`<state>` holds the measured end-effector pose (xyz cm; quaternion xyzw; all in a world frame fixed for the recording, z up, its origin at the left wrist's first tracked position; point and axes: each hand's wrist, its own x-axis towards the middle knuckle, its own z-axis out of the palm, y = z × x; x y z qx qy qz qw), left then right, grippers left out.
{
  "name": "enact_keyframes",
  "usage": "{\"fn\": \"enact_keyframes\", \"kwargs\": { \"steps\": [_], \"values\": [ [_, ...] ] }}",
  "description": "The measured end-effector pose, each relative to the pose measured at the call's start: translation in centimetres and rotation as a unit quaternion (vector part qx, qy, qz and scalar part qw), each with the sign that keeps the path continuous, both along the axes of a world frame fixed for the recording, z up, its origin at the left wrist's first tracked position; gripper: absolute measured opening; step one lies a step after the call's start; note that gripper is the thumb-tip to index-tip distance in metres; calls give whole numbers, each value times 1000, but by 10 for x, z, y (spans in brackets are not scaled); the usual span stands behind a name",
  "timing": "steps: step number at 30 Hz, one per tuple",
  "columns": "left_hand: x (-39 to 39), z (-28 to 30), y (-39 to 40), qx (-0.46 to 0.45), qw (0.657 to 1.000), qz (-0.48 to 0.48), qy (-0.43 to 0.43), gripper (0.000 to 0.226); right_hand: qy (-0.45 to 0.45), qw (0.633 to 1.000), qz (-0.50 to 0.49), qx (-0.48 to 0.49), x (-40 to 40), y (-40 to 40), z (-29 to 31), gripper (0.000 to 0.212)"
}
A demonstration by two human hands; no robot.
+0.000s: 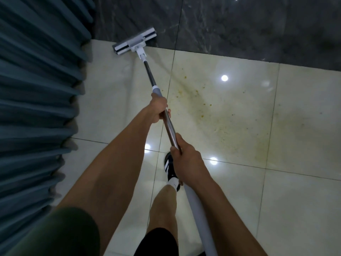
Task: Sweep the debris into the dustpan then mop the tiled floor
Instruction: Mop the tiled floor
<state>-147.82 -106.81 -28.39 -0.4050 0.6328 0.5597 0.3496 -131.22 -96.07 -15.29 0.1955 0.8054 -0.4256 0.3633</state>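
- Far out on the cream tiled floor (230, 191), the mop head (134, 41) lies flat where the pale tiles meet a band of dark marbled tiles (239, 24), its far edge touching or overlapping that dark band.
- From the head, the mop handle (170, 129) slants back toward the person, dark near the head, metallic in the middle, and pale grey at the near end.
- Higher up the shaft, the left hand (158, 108) grips the handle just below a grey collar, fingers curled fully around it.
- Nearer the body, the right hand (186, 161) holds the handle where the metal meets the grey sleeve, fingers wrapped round and the thumb lying along the shaft.
- Right of the handle, a yellowish smear with small orange specks of debris (212, 111) spreads across the pale tiles, apart from the mop head.
- Along the left edge hangs a pleated teal curtain (36, 98), reaching the floor.
- Below the right hand, a black shoe with white stripes (170, 169) and a white sock stand on the tiles.
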Motion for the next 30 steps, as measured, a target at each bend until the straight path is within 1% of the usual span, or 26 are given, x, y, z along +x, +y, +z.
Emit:
{"fn": "enact_keyframes", "kwargs": {
  "steps": [3,6,10,13,15,18,21,24,26,28,30],
  "values": [
    [38,3,18,1,999,-36,-9,31,-1,1000,-9,5,42,14,4,51],
    [95,2,48,11,998,-62,-19,38,-9,1000,-25,-1,101,39,12,50],
    [184,1,90,23,995,-91,-20,46,-11,999,-36,-4,191,77,17,50],
    [256,3,123,28,993,-105,-35,47,-6,999,-40,-4,267,105,23,50],
    [304,7,145,30,992,-115,-36,47,-9,999,-46,-6,316,125,26,48],
    [372,15,176,29,990,-130,-34,56,-15,998,-68,-5,382,153,31,49],
    [428,31,200,36,989,-134,-41,59,-24,997,-71,0,441,176,44,49],
    [468,38,221,39,991,-125,-41,68,-35,996,-77,5,477,195,52,50],
    [476,37,229,21,993,-111,-31,68,-34,996,-84,1,482,201,53,50],
    [471,34,229,8,994,-104,-17,61,-25,996,-86,-6,477,201,56,50],
    [459,34,226,6,995,-101,-9,49,-12,996,-87,-12,465,199,58,49]
  ]
}}
